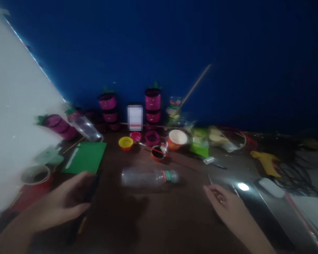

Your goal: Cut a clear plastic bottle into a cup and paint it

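Tabletop (161,218): dark brown, against a blue wall (153,42).
Bottle (144,177): clear plastic, lying sideways between the hands, touching neither; probably light, thin-walled, slippery, apt to roll; best held round its middle.
Left hand (62,203): curled at a blurred dark object (91,190), its grip unclear.
Right hand (229,204): fingers folded; whether they hold anything is unclear.
Room: tabletop runs nearward, its near edge unseen; a yellow cup (125,147) stands beyond the bottle.

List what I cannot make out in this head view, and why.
In the head view:
Right hand: whether it holds anything; curled shape and blur hide this.
Dark thing at left hand: kind, whether held; blurred.
Pale panel: its content; pixelated.
Right forearm: the rest; bottom edge cuts it.
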`<move>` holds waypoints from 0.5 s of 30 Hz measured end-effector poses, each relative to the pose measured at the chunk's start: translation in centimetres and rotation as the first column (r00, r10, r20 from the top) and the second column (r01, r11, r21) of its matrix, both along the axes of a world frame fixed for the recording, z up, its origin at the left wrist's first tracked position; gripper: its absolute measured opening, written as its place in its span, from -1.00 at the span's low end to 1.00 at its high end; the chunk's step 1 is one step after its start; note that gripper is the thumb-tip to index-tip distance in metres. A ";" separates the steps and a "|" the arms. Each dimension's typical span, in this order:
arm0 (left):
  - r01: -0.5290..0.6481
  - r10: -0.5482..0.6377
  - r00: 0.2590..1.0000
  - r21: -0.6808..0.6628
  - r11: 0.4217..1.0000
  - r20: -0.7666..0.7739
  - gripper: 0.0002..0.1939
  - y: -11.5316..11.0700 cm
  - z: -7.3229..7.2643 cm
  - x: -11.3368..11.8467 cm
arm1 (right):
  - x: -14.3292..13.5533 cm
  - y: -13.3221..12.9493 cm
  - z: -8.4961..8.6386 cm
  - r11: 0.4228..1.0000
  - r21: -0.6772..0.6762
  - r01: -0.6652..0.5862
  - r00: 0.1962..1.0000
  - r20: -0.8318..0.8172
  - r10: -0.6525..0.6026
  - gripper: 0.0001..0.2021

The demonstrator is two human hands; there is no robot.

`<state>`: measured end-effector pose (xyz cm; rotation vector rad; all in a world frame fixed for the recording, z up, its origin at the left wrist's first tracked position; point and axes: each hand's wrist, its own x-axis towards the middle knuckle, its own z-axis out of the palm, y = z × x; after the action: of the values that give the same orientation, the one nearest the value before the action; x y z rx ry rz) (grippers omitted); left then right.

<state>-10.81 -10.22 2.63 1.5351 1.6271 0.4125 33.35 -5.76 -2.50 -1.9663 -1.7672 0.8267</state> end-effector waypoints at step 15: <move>0.210 -0.230 0.768 0.105 0.972 0.597 -0.58 4.1 -2.2 13.2 | -10.6 -2.6 -2.0 0.792 -0.078 -0.606 0.155 -0.988 0.021 -0.62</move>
<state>2.42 -6.17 0.48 1.3978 0.9264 0.7194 22.73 -8.41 -4.48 -0.6182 -1.1240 2.2143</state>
